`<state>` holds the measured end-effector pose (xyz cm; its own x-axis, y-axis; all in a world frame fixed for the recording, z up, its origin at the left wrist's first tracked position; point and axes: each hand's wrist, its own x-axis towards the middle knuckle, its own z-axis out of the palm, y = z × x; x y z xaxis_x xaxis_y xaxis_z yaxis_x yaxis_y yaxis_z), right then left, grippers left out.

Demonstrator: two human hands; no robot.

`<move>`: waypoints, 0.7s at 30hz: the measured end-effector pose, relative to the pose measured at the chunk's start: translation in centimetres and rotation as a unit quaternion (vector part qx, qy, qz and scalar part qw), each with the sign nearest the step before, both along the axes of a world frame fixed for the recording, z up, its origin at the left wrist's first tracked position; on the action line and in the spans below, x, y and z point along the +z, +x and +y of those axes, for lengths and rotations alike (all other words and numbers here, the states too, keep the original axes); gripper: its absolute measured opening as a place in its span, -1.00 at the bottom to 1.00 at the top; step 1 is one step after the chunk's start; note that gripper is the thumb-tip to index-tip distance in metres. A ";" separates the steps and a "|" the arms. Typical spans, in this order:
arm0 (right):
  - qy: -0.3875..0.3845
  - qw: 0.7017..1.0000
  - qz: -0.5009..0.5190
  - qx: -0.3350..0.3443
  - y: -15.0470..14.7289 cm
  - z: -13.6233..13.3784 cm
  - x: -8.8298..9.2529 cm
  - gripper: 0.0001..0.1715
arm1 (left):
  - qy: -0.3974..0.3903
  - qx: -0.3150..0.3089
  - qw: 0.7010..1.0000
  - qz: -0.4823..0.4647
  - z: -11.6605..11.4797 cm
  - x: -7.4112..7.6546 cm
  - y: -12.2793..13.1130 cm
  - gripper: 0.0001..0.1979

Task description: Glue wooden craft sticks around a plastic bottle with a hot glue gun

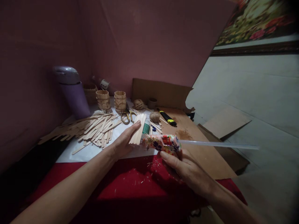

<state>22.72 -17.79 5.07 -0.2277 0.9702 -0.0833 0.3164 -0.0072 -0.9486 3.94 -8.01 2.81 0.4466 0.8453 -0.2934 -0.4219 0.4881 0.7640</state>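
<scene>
My left hand (125,138) is closed on a flat panel of craft sticks (138,129) lined up side by side, its thumb pressed on the top face. In my right hand (177,161) is a flower-patterned glue gun (161,142), gripped by its handle. Its nozzle end points left, close to the lower right edge of the panel; I cannot tell whether they touch. A long clear glue stick (219,144) sticks out of the gun's back toward the right. Partly hidden behind the panel stands a green roll (146,128).
Loose craft sticks (93,130) lie piled on white paper at the left. Behind are a purple bottle (74,96), small wooden cups (120,102), scissors (128,116) and twine balls (154,117). A utility knife (167,117) lies on the brown board (198,146) at the right.
</scene>
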 end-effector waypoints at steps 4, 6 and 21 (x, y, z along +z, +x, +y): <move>0.019 1.000 0.003 0.002 0.1 0.1 0.0 -0.55 | 0.001 -0.023 1.000 0.011 0.2 -0.3 0.0 -0.47; 0.021 1.000 -0.002 0.001 0.2 0.1 -0.1 -0.55 | 0.001 -0.028 1.000 0.001 0.1 -0.3 0.0 -0.46; 0.009 1.000 -0.008 0.008 0.3 0.2 -0.1 -0.49 | 0.009 -0.080 0.996 -0.025 0.1 -0.7 -0.1 -0.44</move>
<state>22.98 -17.54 5.00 -0.2425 0.9676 -0.0697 0.3320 0.0153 -0.9432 3.89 -7.87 2.07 0.5897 0.7673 -0.2522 -0.3781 0.5382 0.7532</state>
